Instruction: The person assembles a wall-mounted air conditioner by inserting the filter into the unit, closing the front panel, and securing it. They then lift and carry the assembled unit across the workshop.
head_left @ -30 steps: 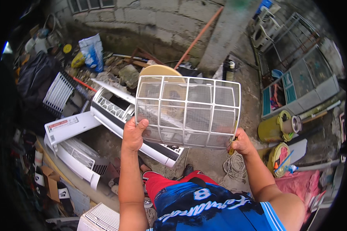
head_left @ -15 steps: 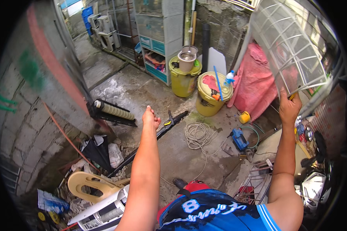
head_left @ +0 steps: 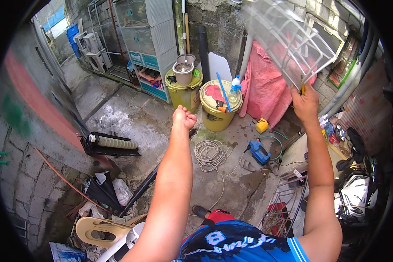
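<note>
My right hand [head_left: 305,104] grips the lower corner of a white-framed mesh air conditioner filter [head_left: 308,54], raised at the upper right. The filter is translucent and ribbed in a grid, and its far end is blurred. Out in front of me, my left arm is stretched forward. My left hand [head_left: 184,118] is closed in a loose fist, and nothing shows between its fingers. Beyond it stand two yellow-green lidded buckets, one with a grey dipper pot [head_left: 183,73] on top. The nearer bucket [head_left: 218,120] carries a spray bottle [head_left: 235,85] and a pink cloth.
A coiled hose [head_left: 210,155] and a blue pressure washer [head_left: 259,151] lie on the wet concrete. A long air conditioner roller in a black casing [head_left: 113,143] leans at left. Beside my left arm lie a beige plastic chair [head_left: 85,231] and rubble. Pink sheeting [head_left: 268,83] hangs behind the filter.
The view has swung right, so the surroundings sit farther left. My right hand still holds the filter, which has tilted and moved left in view. My left fist appears slightly higher.
</note>
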Demonstrator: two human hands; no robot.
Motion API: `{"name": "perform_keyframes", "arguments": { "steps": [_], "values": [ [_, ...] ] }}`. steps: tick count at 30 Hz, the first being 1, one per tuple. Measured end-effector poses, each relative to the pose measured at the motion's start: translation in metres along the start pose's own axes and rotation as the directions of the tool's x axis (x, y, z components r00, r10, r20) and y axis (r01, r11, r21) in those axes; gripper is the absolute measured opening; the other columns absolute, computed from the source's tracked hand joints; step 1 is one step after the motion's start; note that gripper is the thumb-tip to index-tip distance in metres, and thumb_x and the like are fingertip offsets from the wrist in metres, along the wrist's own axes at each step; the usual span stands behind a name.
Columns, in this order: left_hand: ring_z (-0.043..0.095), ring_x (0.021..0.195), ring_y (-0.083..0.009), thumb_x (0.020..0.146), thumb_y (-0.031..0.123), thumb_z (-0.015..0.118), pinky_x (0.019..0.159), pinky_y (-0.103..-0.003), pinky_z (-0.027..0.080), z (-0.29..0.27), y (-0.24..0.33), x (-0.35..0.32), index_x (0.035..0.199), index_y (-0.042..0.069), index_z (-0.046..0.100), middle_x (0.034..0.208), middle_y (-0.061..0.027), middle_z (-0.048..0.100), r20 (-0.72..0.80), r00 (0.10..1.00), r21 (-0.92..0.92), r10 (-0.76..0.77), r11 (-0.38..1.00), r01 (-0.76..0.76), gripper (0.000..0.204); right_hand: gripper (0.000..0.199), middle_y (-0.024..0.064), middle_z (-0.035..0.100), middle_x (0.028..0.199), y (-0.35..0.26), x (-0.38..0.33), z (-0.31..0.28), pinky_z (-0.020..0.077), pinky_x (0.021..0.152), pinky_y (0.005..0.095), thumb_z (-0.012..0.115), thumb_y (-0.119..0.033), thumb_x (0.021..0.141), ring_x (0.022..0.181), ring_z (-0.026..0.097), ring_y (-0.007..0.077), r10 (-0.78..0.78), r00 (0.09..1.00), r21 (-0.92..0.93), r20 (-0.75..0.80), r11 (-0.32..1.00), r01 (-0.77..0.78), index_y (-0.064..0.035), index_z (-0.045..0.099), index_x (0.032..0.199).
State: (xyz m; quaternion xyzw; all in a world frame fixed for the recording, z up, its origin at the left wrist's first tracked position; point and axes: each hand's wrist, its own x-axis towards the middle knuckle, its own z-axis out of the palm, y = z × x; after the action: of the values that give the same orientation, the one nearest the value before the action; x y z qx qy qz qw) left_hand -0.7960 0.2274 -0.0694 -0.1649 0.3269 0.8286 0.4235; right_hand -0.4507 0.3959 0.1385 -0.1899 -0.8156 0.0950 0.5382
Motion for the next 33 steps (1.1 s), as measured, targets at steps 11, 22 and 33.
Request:
{"name": "perform_keyframes", "arguments": {
  "steps": [11, 22, 33],
  "values": [
    [0.062, 0.088, -0.0183, 0.103, 0.055, 0.049, 0.083, -0.032, 0.049, -0.116, 0.015, -0.111, 0.118, 0.002, 0.065, 0.094, -0.0061, 0.067, -0.169, 0.837, 0.617, 0.52, 0.719, -0.321, 0.057, 0.043, -0.0034, 0.067, 0.089, -0.071, -0.113, 0.1, 0.0516, 0.069, 0.0277, 0.077, -0.017, 0.083, 0.072, 0.059, 0.0099, -0.065, 0.515, 0.474, 0.855, 0.503, -0.723, 0.0019, 0.066, 0.12],
    [0.06, 0.072, -0.0083, 0.087, 0.027, 0.08, 0.067, -0.026, 0.05, -0.371, -0.057, -0.449, 0.095, 0.005, 0.072, 0.086, -0.0005, 0.069, -0.284, 0.577, 0.365, 0.766, 0.643, -0.674, 0.024, 0.026, -0.0011, 0.062, 0.076, -0.197, -0.267, 0.23, 0.0498, 0.047, 0.0221, 0.081, -0.02, 0.084, 0.05, 0.054, 0.0069, -0.324, -0.235, -0.167, 0.916, 0.224, -0.96, -0.0097, 0.061, 0.098],
    [0.054, 0.056, -0.0095, 0.085, 0.062, 0.071, 0.043, -0.023, 0.041, -0.541, -0.225, -0.772, 0.075, 0.01, 0.061, 0.068, 0.0008, 0.059, -0.884, -0.182, 0.448, 0.43, 0.674, -0.587, 0.054, 0.028, 0.0007, 0.064, 0.079, -0.433, -0.495, 0.119, 0.0454, 0.052, 0.0223, 0.065, -0.033, 0.099, 0.055, 0.054, 0.0061, -0.621, -0.603, -0.14, 0.501, 0.629, -0.765, -0.0054, 0.067, 0.1]
  ]
}}
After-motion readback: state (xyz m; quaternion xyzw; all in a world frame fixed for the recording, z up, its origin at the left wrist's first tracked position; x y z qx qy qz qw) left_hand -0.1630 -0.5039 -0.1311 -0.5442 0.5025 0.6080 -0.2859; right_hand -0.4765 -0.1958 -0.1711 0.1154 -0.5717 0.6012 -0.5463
